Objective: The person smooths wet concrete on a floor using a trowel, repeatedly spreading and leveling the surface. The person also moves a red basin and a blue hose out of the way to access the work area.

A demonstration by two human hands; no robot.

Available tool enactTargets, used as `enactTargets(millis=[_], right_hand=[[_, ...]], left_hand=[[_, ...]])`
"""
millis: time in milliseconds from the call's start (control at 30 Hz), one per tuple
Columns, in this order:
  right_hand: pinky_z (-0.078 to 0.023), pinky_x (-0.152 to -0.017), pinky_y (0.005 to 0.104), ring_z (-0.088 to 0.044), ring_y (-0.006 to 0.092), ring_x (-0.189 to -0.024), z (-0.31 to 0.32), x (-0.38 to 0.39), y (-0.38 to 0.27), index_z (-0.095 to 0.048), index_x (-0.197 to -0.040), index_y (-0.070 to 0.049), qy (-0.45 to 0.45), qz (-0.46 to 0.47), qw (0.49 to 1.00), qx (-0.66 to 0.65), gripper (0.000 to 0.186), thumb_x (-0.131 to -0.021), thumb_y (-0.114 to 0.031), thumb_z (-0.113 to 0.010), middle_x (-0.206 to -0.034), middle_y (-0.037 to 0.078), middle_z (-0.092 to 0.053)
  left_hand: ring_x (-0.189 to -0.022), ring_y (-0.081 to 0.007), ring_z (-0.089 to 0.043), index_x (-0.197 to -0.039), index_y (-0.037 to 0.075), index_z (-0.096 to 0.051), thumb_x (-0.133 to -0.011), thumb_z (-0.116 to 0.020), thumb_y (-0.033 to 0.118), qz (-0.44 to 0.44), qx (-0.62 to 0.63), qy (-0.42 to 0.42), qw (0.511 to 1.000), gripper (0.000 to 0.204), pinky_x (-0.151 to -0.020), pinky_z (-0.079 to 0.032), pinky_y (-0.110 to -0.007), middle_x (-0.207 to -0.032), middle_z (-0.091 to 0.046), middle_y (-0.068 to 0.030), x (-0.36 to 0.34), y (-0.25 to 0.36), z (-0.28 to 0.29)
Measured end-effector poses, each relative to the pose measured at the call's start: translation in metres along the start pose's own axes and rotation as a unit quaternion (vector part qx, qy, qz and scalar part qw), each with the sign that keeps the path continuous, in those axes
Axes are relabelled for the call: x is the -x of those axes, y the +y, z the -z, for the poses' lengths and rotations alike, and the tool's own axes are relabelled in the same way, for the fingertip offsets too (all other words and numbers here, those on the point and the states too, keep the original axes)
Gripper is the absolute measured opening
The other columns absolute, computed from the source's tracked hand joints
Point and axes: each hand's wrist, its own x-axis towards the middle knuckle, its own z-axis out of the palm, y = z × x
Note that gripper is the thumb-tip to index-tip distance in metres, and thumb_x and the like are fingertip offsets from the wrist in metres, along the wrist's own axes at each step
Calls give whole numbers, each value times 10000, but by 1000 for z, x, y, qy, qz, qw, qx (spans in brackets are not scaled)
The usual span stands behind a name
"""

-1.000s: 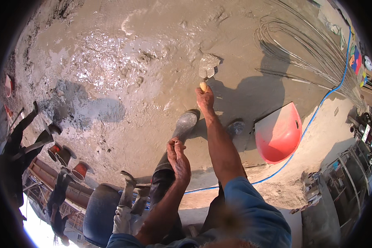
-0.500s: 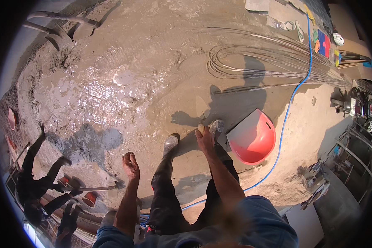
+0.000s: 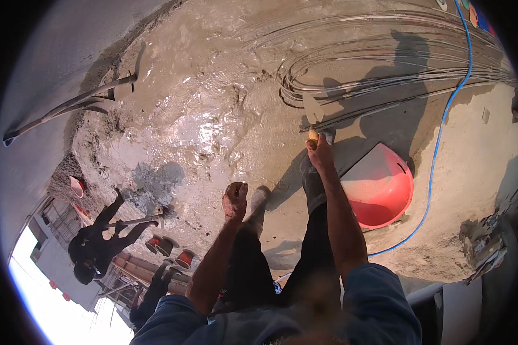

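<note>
My right hand grips the pale yellow handle of a trowel, whose pointed blade is held over the wet grey mortar floor, beside the looped steel rods. My left hand is curled into a loose fist left of it, with nothing visible in it. My booted feet stand on the mortar below the hands. A red, flat-sided plastic tub sits just right of my right forearm.
A blue hose runs down the right past bundled steel rods. Long-handled tools lie upper left. Two co-workers in dark clothes are at lower left, one holding a long-handled tool, near several buckets.
The view has swung. My right hand has carried the trowel up and rightward toward the rods. My left hand, first loosely open near my knee, is now curled and farther from it.
</note>
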Motion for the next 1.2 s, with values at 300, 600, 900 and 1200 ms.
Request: enactTargets(millis=[300,600,900,1200], right_hand=[[-570,-837,497,-726,373,-964,110,-173,12,-629,-1124,-71,-42,25,976,210,304,-940,-313,-624,-997,173,-742],[-566,-674,442,-727,314,-810,84,-111,36,-609,-1063,-43,68,-100,992,-47,342,-950,-361,-663,-891,144,-717],[-377,-409,242,-497,71,-483,121,-35,-23,-528,-971,-83,195,-325,784,-492,239,-982,-278,-666,-651,-7,-517],[-424,-470,241,-531,78,-527,140,-56,66,-552,-1034,-55,193,-351,782,-477,246,-973,-260,-672,-684,9,-561]], left_hand=[[-931,-289,-704,-1076,96,-730,-930,-698,352,-139,-60,-105,983,296,-832,-546,-408,-1017,-719,-128,-126,160,-113],[-960,-330,-708,-1052,79,-727,-901,-707,323,-286,-136,-132,939,287,-825,-553,-435,-1021,-716,-162,-250,218,-134],[-1203,-341,-565,-1214,124,-670,-882,-724,457,-415,-374,-269,785,474,-989,-486,-512,-1241,-598,-135,-287,224,-223],[-1257,-322,-524,-1377,105,-513,-837,-772,520,-423,-400,-193,790,729,-1054,-403,-534,-1319,-556,-114,-252,291,-363]])
